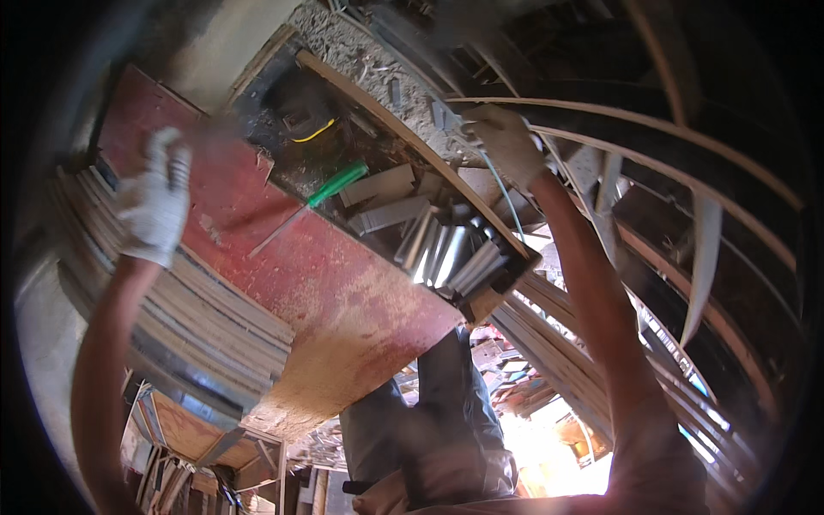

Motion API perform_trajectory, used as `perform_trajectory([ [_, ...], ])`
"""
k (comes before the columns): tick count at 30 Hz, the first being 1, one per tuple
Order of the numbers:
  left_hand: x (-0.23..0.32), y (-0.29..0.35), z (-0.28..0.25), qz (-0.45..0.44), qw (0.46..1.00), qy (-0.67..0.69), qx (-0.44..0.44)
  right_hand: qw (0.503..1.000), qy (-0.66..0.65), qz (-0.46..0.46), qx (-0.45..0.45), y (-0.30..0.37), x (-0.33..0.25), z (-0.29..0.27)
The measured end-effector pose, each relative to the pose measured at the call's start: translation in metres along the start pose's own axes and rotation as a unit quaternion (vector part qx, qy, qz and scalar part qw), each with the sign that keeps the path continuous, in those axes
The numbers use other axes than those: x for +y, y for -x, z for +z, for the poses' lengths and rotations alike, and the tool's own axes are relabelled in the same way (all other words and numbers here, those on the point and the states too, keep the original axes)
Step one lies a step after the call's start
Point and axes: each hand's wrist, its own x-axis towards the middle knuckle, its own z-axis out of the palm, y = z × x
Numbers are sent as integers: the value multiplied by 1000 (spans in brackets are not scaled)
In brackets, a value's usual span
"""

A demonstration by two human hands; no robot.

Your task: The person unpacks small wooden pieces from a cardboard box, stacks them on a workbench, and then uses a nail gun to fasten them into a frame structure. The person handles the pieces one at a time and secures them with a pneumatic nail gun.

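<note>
My left hand, in a white work glove, hovers above the left side of a red worn board. Its fingers point up and look apart, with nothing seen in them. Over at the upper right, my right hand wears a similar glove and is closed beside a wooden-edged tray. What it grips is blurred; a pale blue cord runs down near it. A screwdriver with a green handle lies across the tray's near edge, its shaft over the red board.
Inside the tray sit several shiny metal pieces, wood offcuts and a dark yellow-edged tape measure. Stacked wooden strips line the left side. Long curved strips fill the right. Sawdust covers the board's near end, by my legs.
</note>
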Motion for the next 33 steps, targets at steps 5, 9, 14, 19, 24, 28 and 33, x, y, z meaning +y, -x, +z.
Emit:
perform_trajectory([
  [5,-112,-97,35,182,948,-235,116,972,133,92,-172,-83,57,103],
  [9,-125,-119,57,249,956,-135,76,973,178,102,-105,-127,117,168],
  [14,-109,-121,30,223,957,-178,-44,919,299,186,-175,-197,197,230],
  [19,-116,-131,32,278,941,-178,-70,931,156,329,-11,-232,305,273],
  [24,-119,-113,38,247,958,-136,-49,942,160,286,77,-270,420,260],
  [28,-99,-122,32,227,963,-127,-65,920,164,354,31,-272,372,271],
  [33,-102,-127,32,225,966,-108,-73,911,168,374,30,-277,361,252],
])
